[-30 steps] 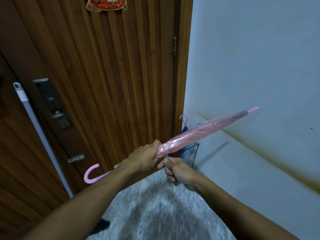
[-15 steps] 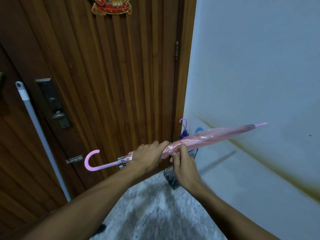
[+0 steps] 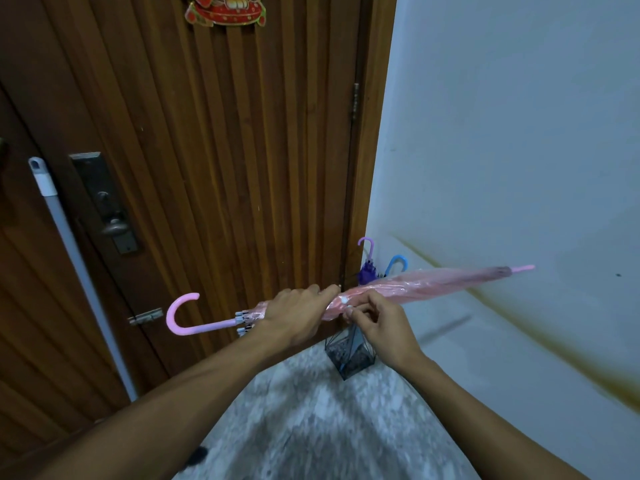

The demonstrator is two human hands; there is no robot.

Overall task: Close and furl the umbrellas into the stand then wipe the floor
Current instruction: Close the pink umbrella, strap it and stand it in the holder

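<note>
While the left hand (image 3: 294, 315) grips the furled pink umbrella (image 3: 415, 284) level above the wire stand (image 3: 349, 355), the right hand (image 3: 377, 323) pinches its snap strap (image 3: 343, 301); a slipped pinch could unfurl the canopy.

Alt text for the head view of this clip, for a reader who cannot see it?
Two hands hold a furled pink umbrella level before a wooden door: the left hand grips it near the handle, the right hand pinches its strap. Behind, a wire stand in the corner holds a purple umbrella and a blue-handled umbrella.
</note>
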